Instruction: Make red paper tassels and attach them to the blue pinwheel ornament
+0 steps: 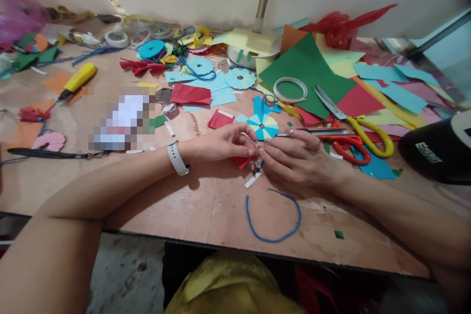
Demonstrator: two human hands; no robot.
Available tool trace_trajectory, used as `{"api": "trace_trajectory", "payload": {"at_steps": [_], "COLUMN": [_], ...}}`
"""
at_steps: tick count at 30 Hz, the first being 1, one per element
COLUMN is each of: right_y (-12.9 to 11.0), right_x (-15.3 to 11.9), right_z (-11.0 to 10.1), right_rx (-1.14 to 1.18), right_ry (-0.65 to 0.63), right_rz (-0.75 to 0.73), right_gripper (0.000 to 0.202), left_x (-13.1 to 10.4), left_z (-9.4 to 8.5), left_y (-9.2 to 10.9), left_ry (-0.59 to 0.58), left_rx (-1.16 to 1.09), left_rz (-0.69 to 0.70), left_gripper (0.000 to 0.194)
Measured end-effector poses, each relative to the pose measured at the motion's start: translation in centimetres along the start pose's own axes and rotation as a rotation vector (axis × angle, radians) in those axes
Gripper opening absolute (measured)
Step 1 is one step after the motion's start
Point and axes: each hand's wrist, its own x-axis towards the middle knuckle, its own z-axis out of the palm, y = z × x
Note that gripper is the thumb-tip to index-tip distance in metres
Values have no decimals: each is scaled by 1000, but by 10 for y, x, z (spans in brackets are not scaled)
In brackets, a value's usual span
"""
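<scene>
My left hand [235,142], with a white band on its wrist, is closed in a pinch on a piece of red paper [243,162] that shows under the fingertips. My right hand [296,157] is closed too, fingertips meeting the left ones; what it pinches is small and mostly hidden. Just behind the hands lies a blue and yellow pleated paper disc [262,126]. A utility knife [327,133] reaches behind my right fingers. Below the hands are a white paper strip [252,180] and a curved blue cord [273,240].
Yellow-handled scissors [371,136] and red-handled scissors [351,151] lie to the right, near a black cylindrical object [429,152]. Coloured paper sheets, a tape roll [290,90] and a fan [262,5] stand behind. A yellow-handled tool [79,78] and a pixelated rectangle [123,120] lie left.
</scene>
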Motion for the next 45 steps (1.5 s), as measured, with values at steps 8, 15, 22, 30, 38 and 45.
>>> {"api": "trace_trajectory", "payload": {"at_steps": [8,15,22,30,38,45], "right_y": [27,22,11,11,10,12], "right_x": [-9,0,5,3,2,2], "right_z": [5,20,18,22,19,20], "right_rx": [229,653,861,910,891,892], "right_ry": [108,27,-183,-145,-74,-95], "right_rz": [83,358,409,419,341,298], "right_gripper": [28,18,35,29,24,26], "left_x": [1,1,-6,-9,-18,-20], "left_z": [0,6,17,31,50,55], "left_y": [-3,-12,-13,-15,-12,-14], "left_ry": [-22,-3,107,203,271,314], "left_rx": [99,277,566,595,587,611], "left_rz": [96,295,439,391,278,223], "left_gripper": [27,25,12,11,20,18]}}
